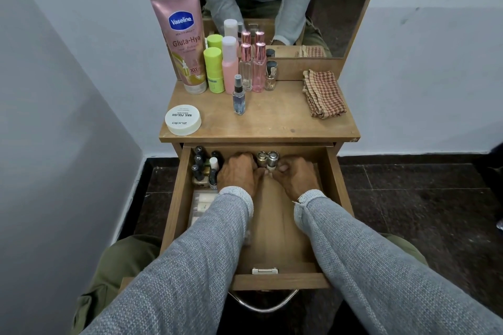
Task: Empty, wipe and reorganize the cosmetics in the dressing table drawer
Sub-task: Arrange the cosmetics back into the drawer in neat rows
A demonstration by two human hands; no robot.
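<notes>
The wooden drawer (334,187) is pulled out below the table top. Both my hands reach into its back part. My left hand (239,174) and my right hand (295,178) meet around two small bottles with metallic caps (268,159); fingers touch their bases, and which hand grips which I cannot tell. Several dark nail polish bottles (200,164) stand in the drawer's back left corner. Pale packets (201,205) lie along the left side. The checked cloth (324,94) lies folded on the table top at the right.
On the table top (272,122) stand a pink Vaseline tube (182,41), green tubes (213,69), pink and clear bottles (253,68), a small spray bottle (239,96) and a white nail polish remover jar (183,119). A mirror (340,8) rises behind. A white wall is close at left.
</notes>
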